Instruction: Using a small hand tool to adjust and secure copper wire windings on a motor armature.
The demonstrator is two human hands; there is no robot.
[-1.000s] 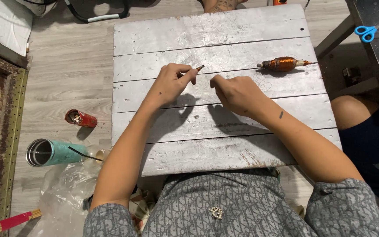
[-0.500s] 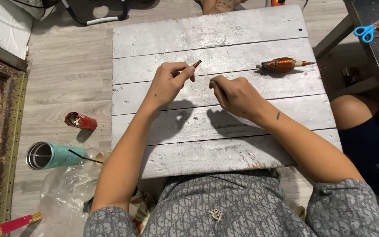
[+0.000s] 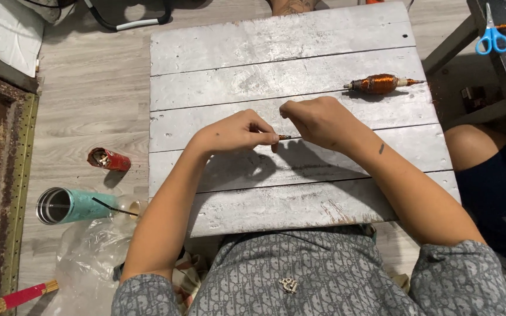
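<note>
While I sit over the grey plank table (image 3: 300,35), my left hand (image 3: 232,133) pinches a thin dark stick (image 3: 281,138) between thumb and fingertips, closed tight on it. The stick juts out to the right from those fingertips, its short free end showing in the gap between my two hands, just above the boards near the table's middle. My right hand (image 3: 317,120) is curled shut close beside that tip; I cannot tell whether it actually touches the stick or grips anything, since the fingers hide it. Well beyond my right hand, nearer the far right edge, lies a spool of copper wire (image 3: 380,84). On the floor to my left lie a small red can (image 3: 108,159) and a teal tumbler (image 3: 71,205).
</note>
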